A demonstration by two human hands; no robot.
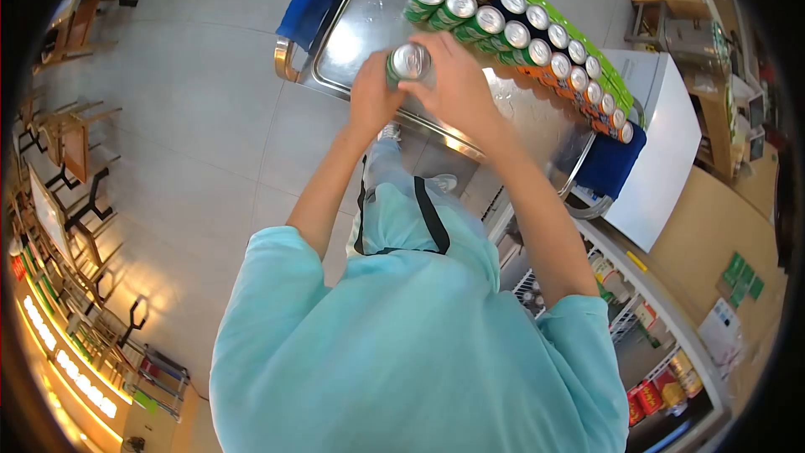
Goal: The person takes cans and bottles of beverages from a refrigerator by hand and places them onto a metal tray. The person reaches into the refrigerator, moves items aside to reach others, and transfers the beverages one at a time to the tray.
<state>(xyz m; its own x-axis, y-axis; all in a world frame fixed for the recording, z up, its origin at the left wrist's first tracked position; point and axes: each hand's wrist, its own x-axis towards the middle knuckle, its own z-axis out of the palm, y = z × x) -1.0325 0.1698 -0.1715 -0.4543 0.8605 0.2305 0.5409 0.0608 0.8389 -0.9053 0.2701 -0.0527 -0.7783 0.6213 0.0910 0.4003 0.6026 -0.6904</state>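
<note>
Between my two hands is a green can (410, 62) with its silver top facing up, over the near part of a metal tray cart (360, 29). My left hand (374, 94) wraps the can's left side, and my right hand (457, 84) holds it from the right, with fingers behind and thumb in front. Beyond it, rows of upright cans stand along the far side: green cans (459, 8) in the nearer row, orange cans (579, 84) to the right, and others behind them.
A green rail or strip (537, 2) runs behind the cans. Blue cloths (319, 0) hang at the cart's ends. A white cabinet (662, 143) stands right, an open shelf unit with goods (620, 285) lower right, chairs (75, 143) far left.
</note>
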